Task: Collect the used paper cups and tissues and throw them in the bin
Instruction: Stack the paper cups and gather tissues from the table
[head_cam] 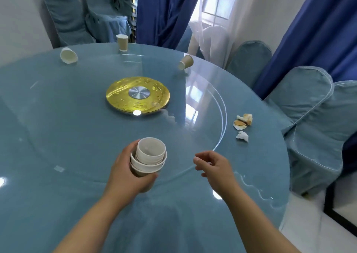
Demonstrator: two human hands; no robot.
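L hand (123, 173) grips cup stack (149, 161), 6 o'clock; R hand (214, 165) empty, fingers loosely curled. Tissues (242, 121) 3 o'clock; white cup (68, 55) 11, upright cup (122, 42) 12, brown cup (186, 61) 1. Risk: crooked top cup could pop out on far reach

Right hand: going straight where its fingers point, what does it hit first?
Probably the stack of paper cups held in the left hand. The right hand has loosely curled fingers aimed left at it, with nothing between them. Depth is unclear, so it could pass just in front.
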